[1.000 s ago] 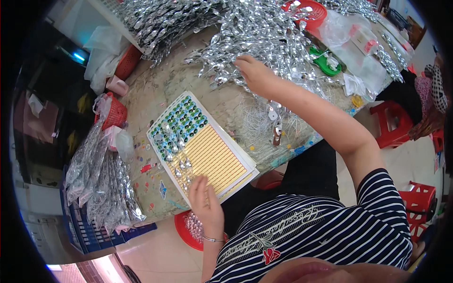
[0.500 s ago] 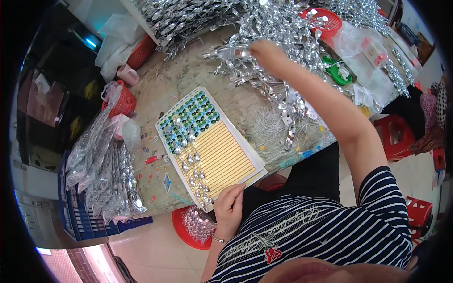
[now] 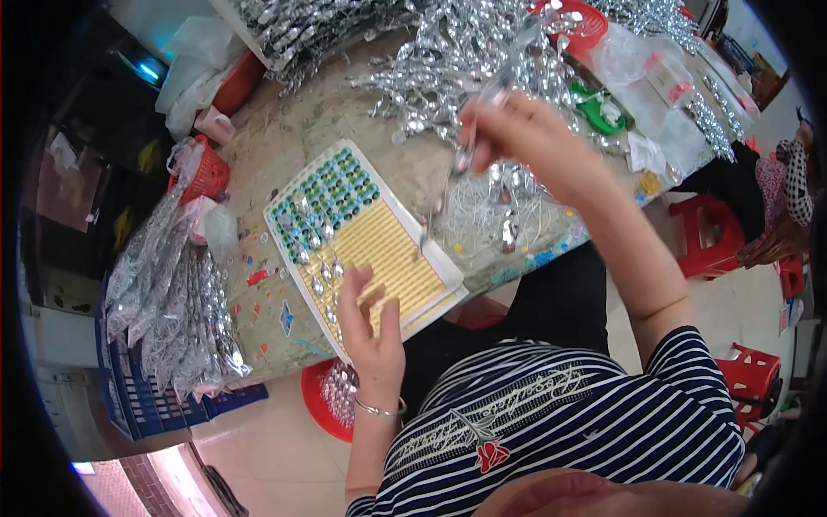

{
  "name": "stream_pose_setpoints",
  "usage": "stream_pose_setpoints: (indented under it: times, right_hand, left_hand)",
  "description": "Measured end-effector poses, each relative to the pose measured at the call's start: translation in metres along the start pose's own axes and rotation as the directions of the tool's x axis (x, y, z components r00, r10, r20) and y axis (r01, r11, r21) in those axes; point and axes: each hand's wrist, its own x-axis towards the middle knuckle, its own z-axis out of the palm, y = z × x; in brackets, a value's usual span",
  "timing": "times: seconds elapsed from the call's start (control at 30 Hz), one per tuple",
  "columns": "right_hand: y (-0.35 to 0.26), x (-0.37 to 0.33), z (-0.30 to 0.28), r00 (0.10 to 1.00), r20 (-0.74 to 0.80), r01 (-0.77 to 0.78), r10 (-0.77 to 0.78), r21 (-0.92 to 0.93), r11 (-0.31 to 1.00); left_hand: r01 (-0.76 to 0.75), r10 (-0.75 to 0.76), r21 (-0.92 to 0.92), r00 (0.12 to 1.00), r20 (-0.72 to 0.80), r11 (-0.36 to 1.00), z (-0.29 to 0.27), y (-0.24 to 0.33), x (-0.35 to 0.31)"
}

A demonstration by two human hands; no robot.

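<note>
My right hand (image 3: 538,142) is over the table, blurred, its fingers closed on a strand of silver beads (image 3: 463,159) that hangs towards a printed card. My left hand (image 3: 377,345) is over the card's near edge, fingers spread and holding nothing I can see. The card (image 3: 405,258) has yellow stripes on its near part and rows of green and blue oval shapes (image 3: 332,185) at its far end. Silver bead strands (image 3: 314,250) lie along its left side, partly covered by my left hand. Clear thread (image 3: 469,211) lies tangled right of the card.
Silver strands (image 3: 431,60) are heaped at the back, near a red basket (image 3: 581,30) and a green dish (image 3: 600,114). Bundled silver strands (image 3: 172,302) hang over a blue crate (image 3: 155,414) at left. A red basin (image 3: 312,396) sits below the table edge.
My right hand has come back from the silver heap, drawing out a strand. My left hand has lifted off the card's near corner and spread its fingers. The view has shifted slightly.
</note>
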Motion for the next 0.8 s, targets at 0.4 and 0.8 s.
stream_pose_setpoints:
  times: [0.4, 0.8]
  right_hand:
    - [0.106, -0.081, 0.105, 0.831, 0.468, -0.253, 0.301, -0.164, 0.953]
    - [0.117, -0.014, 0.021, 0.997, 0.068, 0.024, 0.031, -0.677, 0.736]
  left_hand:
    - [0.548, -0.396, -0.264, 0.794, 0.461, 0.793, 0.009, 0.014, 0.006]
    - [0.698, -0.559, -0.240, 0.696, 0.451, 0.675, -0.011, -0.003, -0.012]
